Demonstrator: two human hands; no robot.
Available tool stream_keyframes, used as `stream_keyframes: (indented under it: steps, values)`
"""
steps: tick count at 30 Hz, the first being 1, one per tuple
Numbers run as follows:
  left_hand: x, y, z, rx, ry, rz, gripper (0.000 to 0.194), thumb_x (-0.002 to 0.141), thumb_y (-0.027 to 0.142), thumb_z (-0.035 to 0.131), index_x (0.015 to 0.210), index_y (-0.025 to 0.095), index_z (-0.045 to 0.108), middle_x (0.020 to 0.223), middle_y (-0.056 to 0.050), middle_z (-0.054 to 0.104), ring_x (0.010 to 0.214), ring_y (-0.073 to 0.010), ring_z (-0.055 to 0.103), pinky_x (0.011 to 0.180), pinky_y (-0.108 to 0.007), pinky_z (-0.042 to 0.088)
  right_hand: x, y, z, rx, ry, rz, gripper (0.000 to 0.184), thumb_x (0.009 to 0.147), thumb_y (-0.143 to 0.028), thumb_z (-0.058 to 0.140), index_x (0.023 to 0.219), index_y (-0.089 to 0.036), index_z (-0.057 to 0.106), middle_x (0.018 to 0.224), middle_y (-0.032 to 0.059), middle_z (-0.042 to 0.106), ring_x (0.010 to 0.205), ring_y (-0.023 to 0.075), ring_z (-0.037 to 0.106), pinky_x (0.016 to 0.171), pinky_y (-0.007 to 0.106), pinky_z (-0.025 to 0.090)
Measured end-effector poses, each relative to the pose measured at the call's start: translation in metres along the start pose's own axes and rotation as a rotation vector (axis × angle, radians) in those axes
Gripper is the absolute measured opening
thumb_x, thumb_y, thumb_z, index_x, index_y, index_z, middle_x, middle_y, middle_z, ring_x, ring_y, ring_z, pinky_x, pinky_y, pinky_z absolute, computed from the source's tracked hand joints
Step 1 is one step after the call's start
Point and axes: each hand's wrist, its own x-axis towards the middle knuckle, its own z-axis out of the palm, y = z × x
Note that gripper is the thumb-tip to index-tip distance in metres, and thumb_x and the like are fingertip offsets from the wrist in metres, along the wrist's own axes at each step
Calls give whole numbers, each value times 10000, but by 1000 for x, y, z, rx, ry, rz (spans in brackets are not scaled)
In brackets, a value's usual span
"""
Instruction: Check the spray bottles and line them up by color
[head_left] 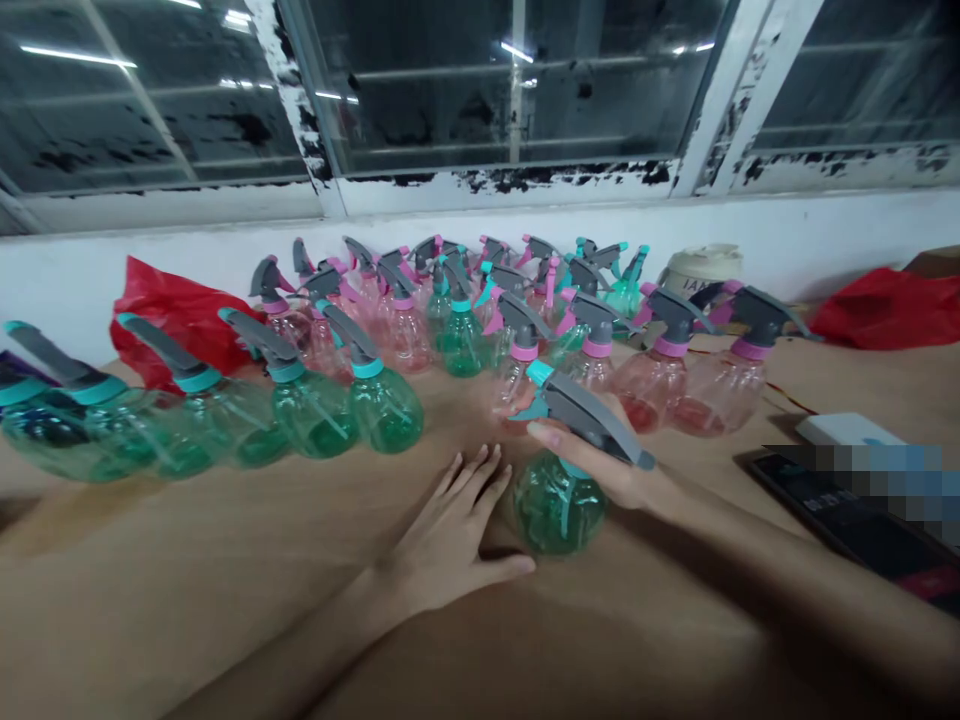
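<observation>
My right hand (600, 455) is wrapped around the neck of a green spray bottle (559, 505) with a grey and teal trigger head. The bottle is upright, its base at or close to the table (337, 560). Just left of it, my left hand (457, 530) lies flat with spread fingers and holds nothing. Ahead and to the left stands a row of green spray bottles (386, 410). Beyond my right hand is a row of pink spray bottles (649, 385), partly hidden by the hand and the bottle in it.
More pink and green spray bottles crowd the back near the white wall (825, 225). Red plastic bags lie at the left (176, 320) and right (892, 310). A pale tub (701, 265) stands behind. On the right are a phone (847, 520) and a white box (847, 430).
</observation>
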Motion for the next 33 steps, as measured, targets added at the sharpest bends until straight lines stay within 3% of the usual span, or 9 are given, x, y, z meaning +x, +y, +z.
stream_keyframes:
  steps: [4, 10, 14, 20, 23, 26, 28, 31, 33]
  values:
    - [0, 1, -1, 10, 5, -8, 917, 832, 739, 396, 1441, 61, 291, 1514, -174, 227, 1406, -317, 134, 1131, -490, 132, -1, -4, -1, -24, -15, 16, 166, 855, -321, 586, 999, -246, 625, 808, -34, 659, 649, 112, 580, 620, 268, 458]
    - [-1, 1, 0, 18, 52, 16, 875, 852, 708, 404, 1435, 65, 299, 1506, -175, 254, 1410, -303, 129, 1121, -495, 169, -2, -5, -3, 5, -18, 41, 175, 853, -332, 599, 997, -237, 631, 946, -10, 691, 815, 145, 632, 748, 282, 481]
    - [-2, 0, 1, 18, 52, 26, 873, 854, 712, 394, 1437, 69, 298, 1512, -168, 241, 1411, -301, 125, 1125, -486, 159, -1, -7, -3, 52, -10, 78, 164, 849, -321, 607, 984, -229, 629, 931, -11, 701, 764, 130, 641, 690, 257, 490]
    - [-2, 0, 0, 22, 47, 42, 871, 867, 702, 384, 1440, 54, 288, 1518, -169, 221, 1415, -294, 104, 1132, -483, 135, -1, -13, -2, -83, 21, 67, 178, 869, -355, 555, 836, -203, 641, 701, -10, 623, 642, 134, 585, 611, 279, 463]
    - [-3, 0, 0, 22, 61, 34, 864, 866, 699, 391, 1445, 68, 280, 1519, -165, 221, 1415, -285, 114, 1130, -475, 150, -2, -13, -2, -77, 64, 55, 191, 873, -357, 546, 791, -201, 620, 692, -6, 605, 637, 133, 581, 595, 275, 456]
    - [-3, 0, 0, 43, 65, 34, 866, 858, 711, 391, 1437, 73, 301, 1513, -164, 238, 1412, -285, 133, 1130, -464, 156, -2, -9, -1, -7, 28, 75, 166, 867, -365, 563, 825, -210, 606, 671, -20, 583, 645, 136, 591, 597, 273, 460]
    - [-3, -1, 0, 56, 75, 41, 851, 864, 705, 386, 1432, 75, 314, 1509, -162, 250, 1411, -285, 137, 1129, -462, 157, -2, -6, 0, 64, 3, 110, 164, 856, -370, 585, 901, -214, 611, 747, -9, 626, 677, 143, 611, 631, 285, 483]
    - [-3, -1, -1, 69, 97, 46, 833, 869, 702, 379, 1422, 81, 335, 1501, -168, 269, 1405, -290, 168, 1126, -462, 161, -4, -3, 0, 116, 2, 131, 230, 842, -346, 615, 1032, -218, 616, 997, 29, 671, 842, 167, 644, 798, 325, 503]
    - [-3, -1, -1, 74, 100, 47, 826, 867, 704, 379, 1418, 89, 347, 1497, -169, 282, 1397, -293, 199, 1126, -460, 163, -4, -2, 0, 105, 7, 125, 247, 835, -323, 629, 1061, -224, 621, 1057, 30, 673, 930, 179, 645, 880, 341, 484]
